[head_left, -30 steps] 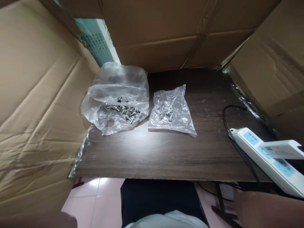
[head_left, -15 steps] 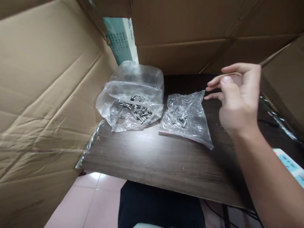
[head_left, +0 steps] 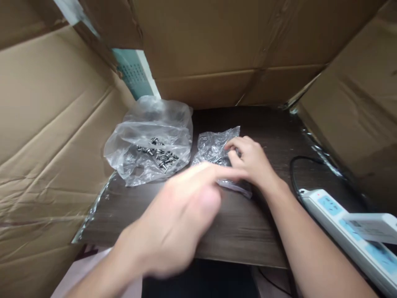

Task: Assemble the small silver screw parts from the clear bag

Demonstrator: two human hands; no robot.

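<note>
At the far left a creased cardboard wall (head_left: 46, 124) leans outward along the edge of the dark wood-grain surface (head_left: 248, 242). Next comes a large clear plastic bag (head_left: 124, 134), lying crumpled on the surface, with a heap of metal bolts (head_left: 166, 159) inside it. Behind this bag, a teal panel (head_left: 133, 76) with rows of dark writing shows through a gap in the cardboard.

The left hand (head_left: 182, 211) is in front of and to the right of the large bag, blurred, its index finger stretched out to the right and its thumb bent; whether it grips anything cannot be told.

Beyond that finger lies a smaller clear bag (head_left: 211, 142), to the right of the large one, partly covered by both hands. The right hand (head_left: 248, 159) is over its right side, fingers curled, thumb and index finger a narrow way apart; whether they pinch something cannot be made out.

Farther right, a black cable (head_left: 292, 167) curves beside a white power strip (head_left: 328, 207), which has a white plug-in block (head_left: 374, 227) on it.
</note>
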